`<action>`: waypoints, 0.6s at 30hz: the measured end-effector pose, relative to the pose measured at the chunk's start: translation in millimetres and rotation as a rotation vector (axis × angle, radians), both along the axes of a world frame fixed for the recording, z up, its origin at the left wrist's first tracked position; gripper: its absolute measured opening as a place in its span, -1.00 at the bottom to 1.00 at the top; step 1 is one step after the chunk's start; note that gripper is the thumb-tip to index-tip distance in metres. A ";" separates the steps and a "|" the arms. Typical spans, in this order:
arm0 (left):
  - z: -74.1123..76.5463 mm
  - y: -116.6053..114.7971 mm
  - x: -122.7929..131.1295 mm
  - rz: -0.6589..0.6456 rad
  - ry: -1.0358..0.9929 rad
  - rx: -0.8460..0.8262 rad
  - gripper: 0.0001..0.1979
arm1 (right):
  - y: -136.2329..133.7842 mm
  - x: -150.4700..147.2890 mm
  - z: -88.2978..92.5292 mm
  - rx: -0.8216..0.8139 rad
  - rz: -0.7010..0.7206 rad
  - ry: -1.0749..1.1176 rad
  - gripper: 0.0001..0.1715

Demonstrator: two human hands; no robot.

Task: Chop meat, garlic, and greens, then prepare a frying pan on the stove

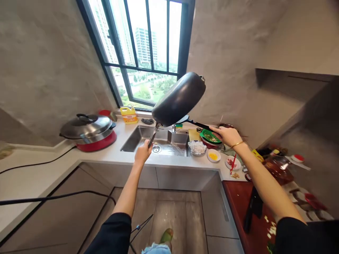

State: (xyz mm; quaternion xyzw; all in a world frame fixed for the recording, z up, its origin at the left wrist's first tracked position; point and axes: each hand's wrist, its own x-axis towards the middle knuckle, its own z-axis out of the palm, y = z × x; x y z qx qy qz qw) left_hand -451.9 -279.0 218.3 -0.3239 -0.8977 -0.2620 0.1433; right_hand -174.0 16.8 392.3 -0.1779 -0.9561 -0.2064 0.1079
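Note:
A black frying pan (180, 100) is held up in the air over the sink, tilted so that its dark outer side faces me. My left hand (143, 153) is closed around its handle. In my right hand (227, 135) is a spatula (198, 124), gripped by its long black handle. The spatula's head is at the pan's lower right edge; whether the two touch, I cannot tell. The inside of the pan is hidden. Below lies the stainless steel sink (127, 141), with its drain visible and the faucet partly hidden behind the pan.
Right of the sink are a bowl of white strands (197, 147), a small dish of yellow liquid (214, 155), a green basket (209, 137) and a plate of meat (233, 163). A cleaver (254, 204) rests on the red-brown board (233, 204). Left stands a lidded red pot (96, 141).

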 end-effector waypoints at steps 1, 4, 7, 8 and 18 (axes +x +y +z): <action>1.5 -4.0 -11.9 0.050 0.020 -0.044 -0.71 | 5.8 -12.3 -1.0 0.012 -0.017 -0.013 -0.47; -1.0 -12.9 -35.2 0.123 0.041 -0.143 -0.70 | 17.7 -42.6 -20.0 -0.037 -0.026 -0.054 -0.46; -11.1 -16.1 -44.8 0.139 0.013 -0.199 -0.69 | 22.8 -61.4 -51.0 -0.148 -0.015 -0.129 -0.48; -14.9 -16.0 -45.9 0.137 0.004 -0.209 -0.69 | 24.0 -63.9 -61.6 -0.197 -0.012 -0.125 -0.49; -29.1 17.7 -5.5 -0.285 -0.171 0.004 -0.75 | -23.4 64.8 -139.0 -1.541 -0.253 0.754 -0.50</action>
